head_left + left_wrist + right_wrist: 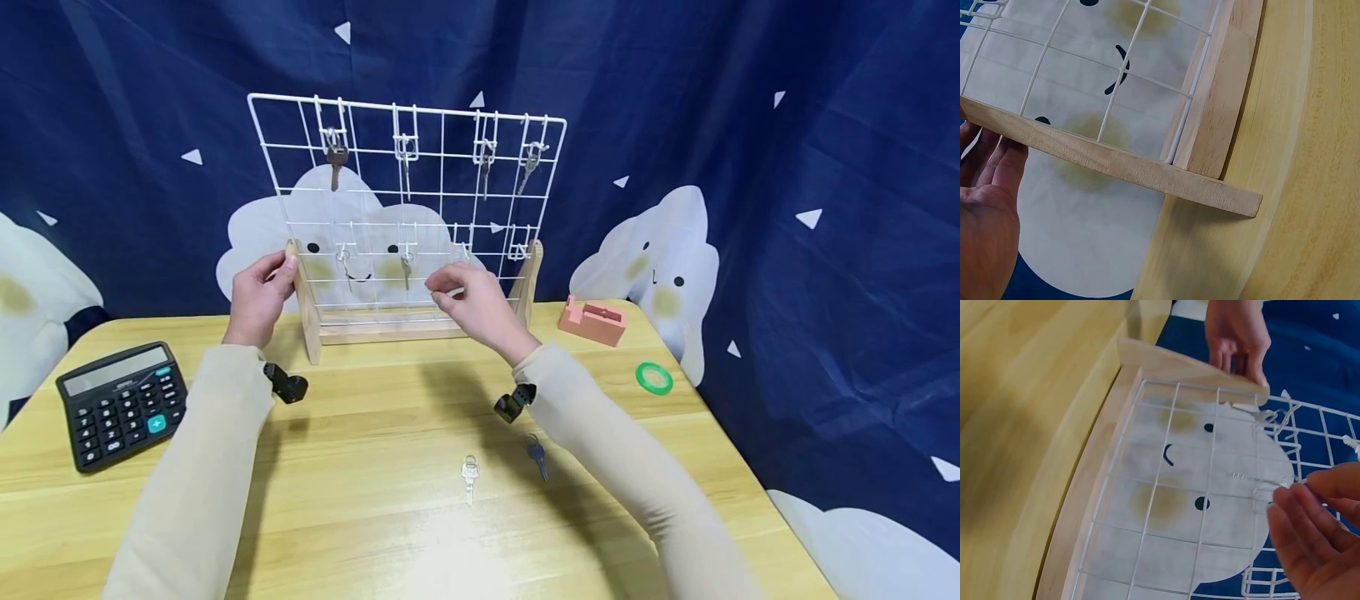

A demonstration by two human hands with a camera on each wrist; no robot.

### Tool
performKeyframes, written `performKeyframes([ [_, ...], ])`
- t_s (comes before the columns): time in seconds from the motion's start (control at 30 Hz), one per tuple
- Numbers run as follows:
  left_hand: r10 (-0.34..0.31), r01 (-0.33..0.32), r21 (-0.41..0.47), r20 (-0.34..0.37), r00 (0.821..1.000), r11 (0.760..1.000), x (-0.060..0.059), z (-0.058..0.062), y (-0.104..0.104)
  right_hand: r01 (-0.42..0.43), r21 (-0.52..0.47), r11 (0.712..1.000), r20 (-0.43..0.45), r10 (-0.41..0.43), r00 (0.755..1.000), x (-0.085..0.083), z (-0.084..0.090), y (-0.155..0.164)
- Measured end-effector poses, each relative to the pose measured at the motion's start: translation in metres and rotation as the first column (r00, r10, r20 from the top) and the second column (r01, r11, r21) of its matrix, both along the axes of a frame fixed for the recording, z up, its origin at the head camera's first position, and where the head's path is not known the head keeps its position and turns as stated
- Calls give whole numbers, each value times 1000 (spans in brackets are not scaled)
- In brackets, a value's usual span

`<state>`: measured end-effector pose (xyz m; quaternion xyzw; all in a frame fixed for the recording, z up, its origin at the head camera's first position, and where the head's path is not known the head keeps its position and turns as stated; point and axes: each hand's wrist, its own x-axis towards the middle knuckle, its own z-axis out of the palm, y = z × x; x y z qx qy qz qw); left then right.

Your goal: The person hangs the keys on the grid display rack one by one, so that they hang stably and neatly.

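Observation:
A white wire grid rack (442, 197) stands on a wooden base, with keys hanging from its hooks. My left hand (258, 298) holds the top of the left wooden side post (306, 308), its fingers behind the wood in the left wrist view. My right hand (480, 304), thumb and fingers bent with a small gap between the tips, is just right of a silver key (407, 271) on the lower row. Another silver key (344, 260) hangs left of that one. Along the upper row hang several keys, among them a brown key (336, 162).
On the table lie a silver key (470, 479) and a dark key (537, 457), each with a ring. A black calculator (123, 404) is at left. A pink tape dispenser (592, 321) and a green tape roll (654, 378) are at right. A blue curtain (750, 250) hangs behind.

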<state>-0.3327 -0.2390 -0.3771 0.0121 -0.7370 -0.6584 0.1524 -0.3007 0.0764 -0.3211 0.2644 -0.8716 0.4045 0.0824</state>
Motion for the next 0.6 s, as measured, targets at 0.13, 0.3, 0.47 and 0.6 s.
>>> performKeyframes([
  [0.13,-4,4,-12,26,1000,1000,-1,-1,-1,-28,21,999,37,27,999,13,0,9],
  [0.3,-12,12,19,34,999,1000,-2,-1,-1,-59,39,997,117,54,992,30,-1,23],
  [0.47,-11,10,29,27,1000,1000,-1,0,-1,-97,61,993,173,85,981,42,-7,37],
  [0.6,-14,14,12,28,1000,1000,-2,0,-2,-129,77,989,201,112,973,51,-16,46],
])
